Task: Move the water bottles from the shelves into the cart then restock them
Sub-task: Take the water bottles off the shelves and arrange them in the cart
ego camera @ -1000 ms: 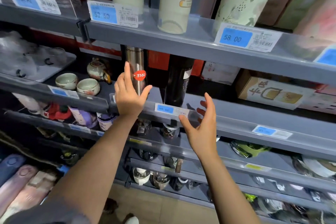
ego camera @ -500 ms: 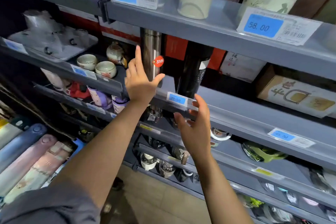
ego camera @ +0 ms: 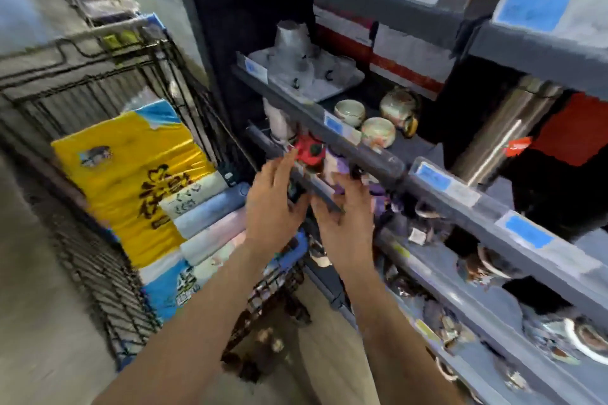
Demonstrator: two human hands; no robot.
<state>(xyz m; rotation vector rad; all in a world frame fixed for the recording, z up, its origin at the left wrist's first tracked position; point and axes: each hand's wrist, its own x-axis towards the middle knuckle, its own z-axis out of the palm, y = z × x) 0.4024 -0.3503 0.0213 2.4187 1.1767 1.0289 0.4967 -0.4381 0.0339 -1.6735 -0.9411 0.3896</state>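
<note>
Two hands mid-frame, blurred: left hand (ego camera: 274, 207) fingers straight, holding nothing; right hand (ego camera: 345, 223) grip can't tell. Pastel water bottles (ego camera: 210, 227) lie stacked in wire cart (ego camera: 98, 82) at left, beside yellow pack (ego camera: 131, 174) with dark unreadable script. Steel bottle (ego camera: 500, 131), red sticker, stands on grey shelf (ego camera: 460, 207) at right. Blue price tags (ego camera: 431, 176) illegible. Grey floor lower left.
</note>
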